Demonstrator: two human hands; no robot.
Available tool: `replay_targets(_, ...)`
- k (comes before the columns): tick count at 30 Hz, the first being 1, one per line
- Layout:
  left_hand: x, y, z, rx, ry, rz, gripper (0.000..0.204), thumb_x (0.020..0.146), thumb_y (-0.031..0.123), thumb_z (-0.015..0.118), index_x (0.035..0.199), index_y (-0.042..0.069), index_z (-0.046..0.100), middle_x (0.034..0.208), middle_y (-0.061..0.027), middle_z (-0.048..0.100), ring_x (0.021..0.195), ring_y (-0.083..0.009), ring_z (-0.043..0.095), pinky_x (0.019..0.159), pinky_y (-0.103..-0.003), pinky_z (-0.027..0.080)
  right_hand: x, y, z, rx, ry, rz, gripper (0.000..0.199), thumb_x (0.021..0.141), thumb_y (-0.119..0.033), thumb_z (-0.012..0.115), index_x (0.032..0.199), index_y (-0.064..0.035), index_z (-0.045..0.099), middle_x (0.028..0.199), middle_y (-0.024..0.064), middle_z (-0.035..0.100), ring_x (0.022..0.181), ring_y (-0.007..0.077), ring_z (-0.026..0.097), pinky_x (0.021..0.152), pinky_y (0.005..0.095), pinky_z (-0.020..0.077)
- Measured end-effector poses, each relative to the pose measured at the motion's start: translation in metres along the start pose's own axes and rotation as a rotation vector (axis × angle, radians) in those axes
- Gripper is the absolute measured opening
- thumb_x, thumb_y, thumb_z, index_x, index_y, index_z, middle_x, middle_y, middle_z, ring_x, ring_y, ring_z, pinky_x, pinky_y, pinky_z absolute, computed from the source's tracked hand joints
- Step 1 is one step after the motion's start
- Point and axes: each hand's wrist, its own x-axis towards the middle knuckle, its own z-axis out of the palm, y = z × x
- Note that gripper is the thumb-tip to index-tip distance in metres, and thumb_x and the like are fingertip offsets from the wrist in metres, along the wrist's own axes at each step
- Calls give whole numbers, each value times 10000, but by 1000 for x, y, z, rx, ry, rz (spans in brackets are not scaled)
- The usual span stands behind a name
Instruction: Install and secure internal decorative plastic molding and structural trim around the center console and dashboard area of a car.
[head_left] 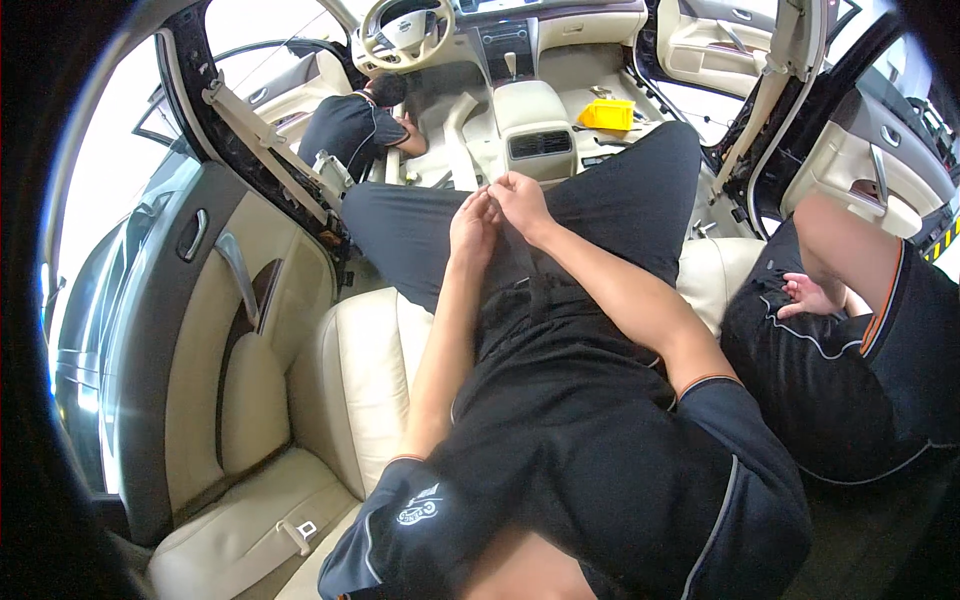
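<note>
My left hand (472, 229) and my right hand (519, 204) meet over my lap, just behind the car's centre console (526, 108). The fingertips of both hands are pinched together. Whatever lies between them, if anything, is too small and too covered to make out. Under my forearms spread the black trousers (610, 190) on my legs. I sit on the cream rear seat (368, 345) of the car.
A co-worker (345, 128) leans in at the front left, one hand near the floor. Another person (830, 360) sits close at my right. A yellow bin (607, 115) stands on the front right floor near loose tools. Open doors (265, 330) flank both sides.
</note>
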Motion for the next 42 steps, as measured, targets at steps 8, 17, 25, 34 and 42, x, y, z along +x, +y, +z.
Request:
replay_targets(8,3,0,-6,-226,-48,-35,189,935,139,495,1087,35,540,887,-35,595,801,-125,564,699,-247,455,-6,-10,0,-24,-78,-25,138,822,-74,561,938,-14,604,762,57,631,630,112,587,556,248,474)
replay_targets(17,14,-9,-19,-165,-38,0,148,944,116,503,1065,42,547,824,-14,571,692,-108,537,610,-249,435,0,-1,-2,-147,-69,-143,185,811,-104,571,961,-17,635,806,72,652,704,128,607,649,260,491)
replay_targets(25,5,-2,2,-95,-58,-11,273,981,155,420,1120,-51,531,1022,-115,615,843,-170,582,785,-286,481,-4,-1,-1,-201,-35,-169,163,782,-107,620,921,-27,649,785,104,657,736,182,635,690,294,499)
replay_targets(34,14,-8,-15,32,-11,47,284,963,161,475,1128,-56,555,1069,-148,615,952,-220,605,837,-313,492,-8,-8,2,-360,41,-260,147,793,-156,647,877,-36,652,880,135,652,852,260,631,782,356,492)
replay_targets(42,16,-8,-13,-72,-23,52,243,947,46,468,1177,-30,457,1106,-147,568,1005,-225,594,843,-303,502,-1,4,4,-248,86,-225,122,803,-105,612,863,-1,596,849,146,643,760,254,639,694,345,502)
